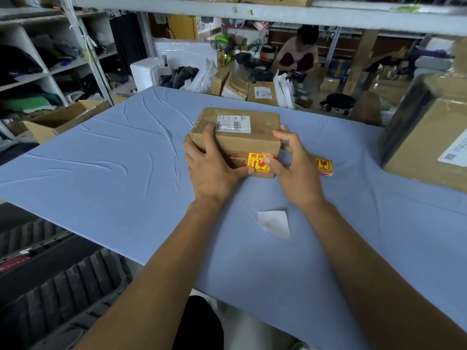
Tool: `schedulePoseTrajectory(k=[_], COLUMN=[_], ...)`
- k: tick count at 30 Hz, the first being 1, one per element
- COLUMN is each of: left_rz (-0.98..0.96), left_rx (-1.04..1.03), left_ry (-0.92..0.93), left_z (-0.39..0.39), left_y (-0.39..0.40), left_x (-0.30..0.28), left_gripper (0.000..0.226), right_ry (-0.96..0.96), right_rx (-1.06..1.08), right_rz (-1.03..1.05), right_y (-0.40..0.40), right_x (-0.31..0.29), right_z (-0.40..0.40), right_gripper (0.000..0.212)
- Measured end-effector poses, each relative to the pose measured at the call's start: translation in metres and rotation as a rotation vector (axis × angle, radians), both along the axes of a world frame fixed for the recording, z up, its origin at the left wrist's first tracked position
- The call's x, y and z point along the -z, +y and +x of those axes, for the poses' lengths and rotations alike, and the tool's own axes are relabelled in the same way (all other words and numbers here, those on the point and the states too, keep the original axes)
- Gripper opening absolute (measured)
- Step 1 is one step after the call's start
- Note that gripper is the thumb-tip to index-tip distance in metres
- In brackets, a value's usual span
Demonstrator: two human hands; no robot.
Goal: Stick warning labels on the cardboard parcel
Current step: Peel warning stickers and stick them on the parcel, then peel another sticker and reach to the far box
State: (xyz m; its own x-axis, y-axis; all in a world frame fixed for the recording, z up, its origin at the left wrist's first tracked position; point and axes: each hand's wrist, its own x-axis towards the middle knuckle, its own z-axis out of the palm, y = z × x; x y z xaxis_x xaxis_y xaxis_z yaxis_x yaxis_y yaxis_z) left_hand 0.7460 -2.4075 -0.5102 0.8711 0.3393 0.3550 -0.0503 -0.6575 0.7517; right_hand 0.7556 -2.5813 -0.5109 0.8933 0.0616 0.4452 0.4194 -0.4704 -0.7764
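Cardboard parcel at centre of blue table, shipping label on top. One yellow-and-red fragile label applied to near side face. Left hand grasping parcel's 9 o'clock edge; right hand gripping the 3 o'clock edge, thumb pressing label flat. Label roll at 3 o'clock; peeled backing paper at 6 o'clock. Further labels probably outstanding.

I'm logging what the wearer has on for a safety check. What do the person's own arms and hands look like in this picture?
Both forearms are bare right down to the bottom edge of the picture: no sleeves show. The left hand and the right hand wear no gloves, and no watch, ring, bracelet or wrist strap is visible on either. No tape, bandage or marking shows on them.
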Motion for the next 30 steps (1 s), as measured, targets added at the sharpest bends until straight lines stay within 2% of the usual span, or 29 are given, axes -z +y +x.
schedulePoseTrajectory(k=[6,9,11,13,15,17,18,20,21,23,26,28,30], left_rz=[-0.076,-0.097,-0.081,-0.013,0.132,0.373,0.47,0.505,0.463,0.253,-0.117,-0.208,-0.284], left_rx=[0.076,0.096,-0.024,-0.088,0.079,0.296,0.365,0.424,0.428,0.413,0.37,0.375,0.4], left_ry=[-0.063,-0.068,-0.074,-0.059,0.103,0.231,0.241,0.201,0.167,0.127,0.14,0.141,0.157], left_z=[-0.037,-0.057,-0.077,-0.097,-0.112,-0.123,-0.13,-0.143,-0.148,-0.156,-0.157,-0.157,-0.154], left_y=[0.006,0.009,0.005,-0.002,-0.013,-0.025,-0.031,-0.043,-0.047,-0.051,-0.051,-0.05,-0.046], left_x=[-0.001,-0.004,-0.006,-0.006,-0.004,-0.003,-0.003,-0.005,-0.005,-0.007,-0.01,-0.011,-0.011], left_gripper=[0.074,0.079,0.077,0.064,0.058,0.051,0.046,0.037,0.032,0.024,0.007,0.015,0.022], right_ry=[-0.005,0.094,0.205,0.293,0.351,0.304,0.271,0.257,0.262,0.256,0.229,0.222,0.207], right_rx=[-0.015,0.007,0.075,0.134,0.133,0.121,0.118,0.119,0.133,0.163,0.126,0.082,0.056], right_rz=[0.046,0.109,0.102,0.029,-0.088,-0.219,-0.238,-0.183,-0.132,-0.071,-0.063,-0.059,-0.113], right_y=[-0.004,-0.004,-0.006,-0.01,-0.012,-0.011,-0.01,-0.01,-0.01,-0.011,-0.01,-0.01,-0.009], right_x=[-0.004,-0.011,-0.01,-0.005,-0.003,-0.005,-0.005,-0.007,-0.008,-0.01,-0.009,-0.01,-0.01], right_z=[-0.038,-0.061,-0.079,-0.097,-0.113,-0.124,-0.129,-0.141,-0.148,-0.159,-0.174,-0.18,-0.182], right_gripper=[0.041,0.044,0.048,0.04,0.03,0.013,0.006,0.013,0.021,0.028,0.012,0.006,0.015])
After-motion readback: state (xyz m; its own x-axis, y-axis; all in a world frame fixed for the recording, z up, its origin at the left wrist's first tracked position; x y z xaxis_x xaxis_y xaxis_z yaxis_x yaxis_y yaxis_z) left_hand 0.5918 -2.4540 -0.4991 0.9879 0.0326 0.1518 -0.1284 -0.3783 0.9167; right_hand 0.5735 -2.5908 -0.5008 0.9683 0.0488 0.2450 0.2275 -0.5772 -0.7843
